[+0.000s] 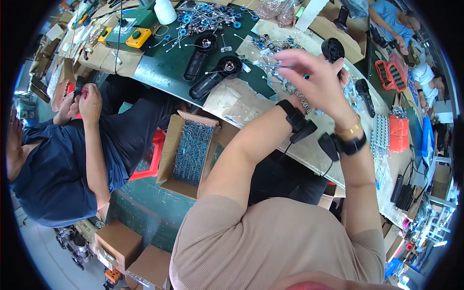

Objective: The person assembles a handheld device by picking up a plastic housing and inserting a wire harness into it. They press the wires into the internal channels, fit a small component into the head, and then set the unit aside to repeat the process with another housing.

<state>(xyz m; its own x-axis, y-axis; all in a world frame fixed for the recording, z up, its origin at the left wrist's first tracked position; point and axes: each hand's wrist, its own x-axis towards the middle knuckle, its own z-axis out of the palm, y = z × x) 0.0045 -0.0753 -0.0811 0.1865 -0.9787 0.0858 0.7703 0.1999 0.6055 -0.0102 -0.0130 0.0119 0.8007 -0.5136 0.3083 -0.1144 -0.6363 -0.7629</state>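
Observation:
My right hand reaches leftward over the bench, thumb and fingers apart. Thin wires show close to its fingertips; I see no firm grip on them. Behind it, my left hand is mostly hidden. Its visible fingers are curled by a black handheld fan shell with a round head, and appear to hold it. Two more black fan shells, one farther and one nearer, lie to the left. Small wired motors are scattered around my hands. Another black fan shell lies to the right.
A heap of blue wired motors lies at the back beside a white bottle. A carton of blue parts stands below the bench edge. At left, a co-worker holds a dark part. Red bins stand at right.

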